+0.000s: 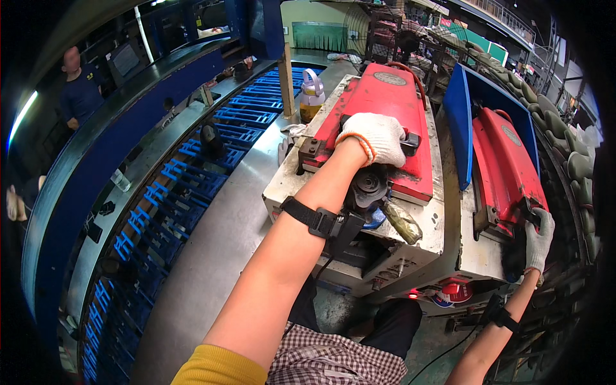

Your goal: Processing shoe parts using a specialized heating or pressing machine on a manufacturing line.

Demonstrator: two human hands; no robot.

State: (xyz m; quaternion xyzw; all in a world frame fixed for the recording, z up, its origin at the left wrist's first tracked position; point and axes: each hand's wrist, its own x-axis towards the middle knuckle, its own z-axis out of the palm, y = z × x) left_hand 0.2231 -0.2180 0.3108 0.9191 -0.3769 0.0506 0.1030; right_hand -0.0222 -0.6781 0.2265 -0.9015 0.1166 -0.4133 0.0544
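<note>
Upper ctr: black handle (410,142) on red cover (375,90) being gripped by gloved L hand (378,139)! Far R: 2nd handle (527,209), on 2nd cover (504,154), clasped by gloved R hand (541,239).

Person's gloves (380,138): matt knitted cloth. Red machine covers (383,99): smooth paint, glossy, scuffed. Worktop (215,240): smooth metal, soft sheen. Post (286,80): bare matt wood. Checked garment (330,359): matt cloth.
</note>
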